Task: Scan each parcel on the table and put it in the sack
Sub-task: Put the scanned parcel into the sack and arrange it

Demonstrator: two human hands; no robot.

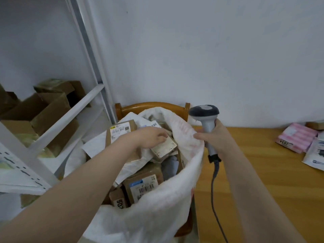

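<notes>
White sack (175, 199) holds the small parcel (165, 148), gripped by the left hand's (150, 137) curled fingers, just at their 4 o'clock. Right hand (216, 138) clasps the scanner (205, 114) and pinches the sack's rim; remaining parcels (296, 137) lie at 3 o'clock, nearer it.

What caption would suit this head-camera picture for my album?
Left hand holds a small brown cardboard parcel inside the white woven sack while the right hand grips a grey handheld barcode scanner.

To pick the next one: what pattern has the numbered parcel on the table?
Pink and white stripes on the parcel, head view.
</notes>
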